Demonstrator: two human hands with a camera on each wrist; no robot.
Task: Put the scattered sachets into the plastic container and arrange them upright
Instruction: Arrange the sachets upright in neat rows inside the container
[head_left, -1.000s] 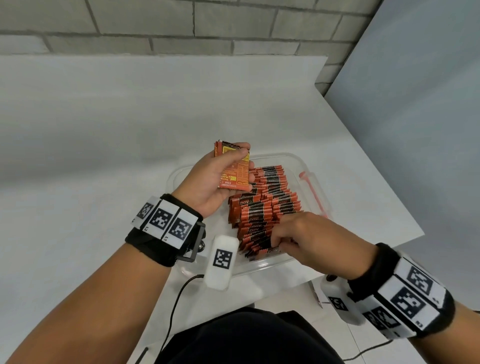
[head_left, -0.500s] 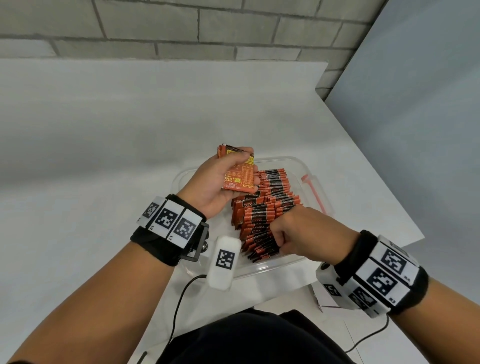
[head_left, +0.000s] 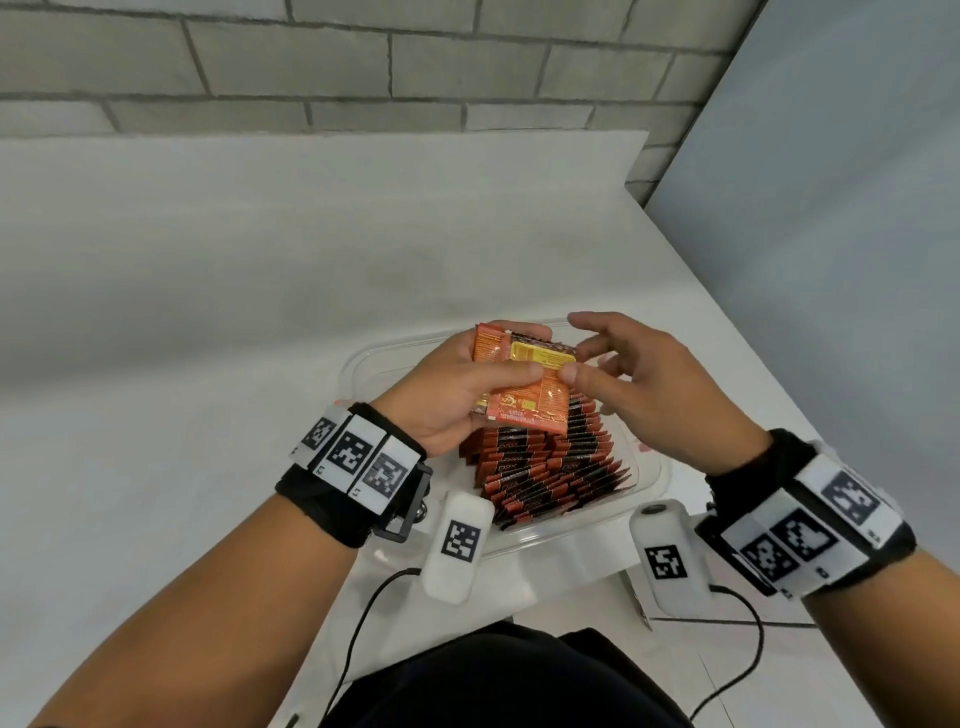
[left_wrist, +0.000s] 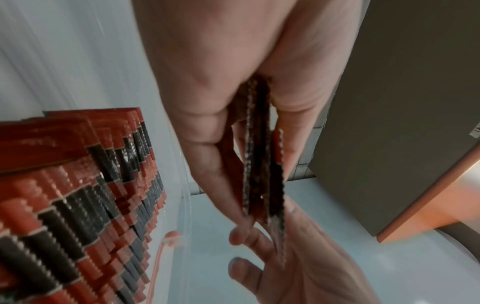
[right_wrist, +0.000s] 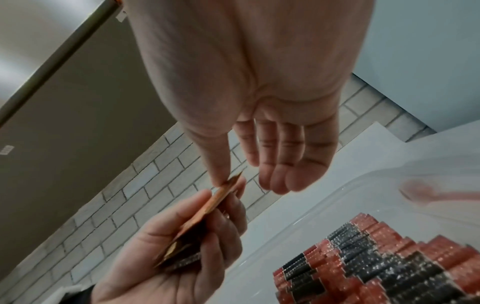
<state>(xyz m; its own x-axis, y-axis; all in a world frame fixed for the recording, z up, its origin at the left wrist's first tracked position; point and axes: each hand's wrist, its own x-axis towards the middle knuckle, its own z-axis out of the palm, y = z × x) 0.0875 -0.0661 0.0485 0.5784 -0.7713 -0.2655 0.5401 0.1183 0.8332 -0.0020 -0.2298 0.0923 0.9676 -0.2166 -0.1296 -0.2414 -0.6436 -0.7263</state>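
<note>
Item held: a small bundle of sachets (head_left: 524, 384), orange and yellow faces showing, gripped in my left hand (head_left: 457, 395) with the thumb across the front and the fingers (head_left: 524, 331) curled behind; the left wrist view shows several serrated edges stacked together between thumb and fingers. My right hand (head_left: 639, 384) is directly to the right of the bundle, and its thumb and forefinger pinch the right-hand edge of the front sachet, the other three fingers (right_wrist: 285, 181) hanging relaxed and clear of it. Relation that matters for the next move, as I judge it: the front sachet lies immediately left of my right fingertips, long axis running roughly up and down and a little tilted, so the right hand is the one placed to peel it off while the left only holds the rest. Below both hands, toward me, sits the plastic container (head_left: 657, 483) on the white desk (head_left: 260, 312), with a packed row of sachets (head_left: 545, 467) standing on edge in red and black bands; the free space I can see is at the container's far end, beyond the fingers. Writing: small print on the yellow and orange faces, too fine for me to read; repeated lettering on the black bands of the packed row, also illegible. Square black-and-white markers on both wristbands (head_left: 358, 457).
</note>
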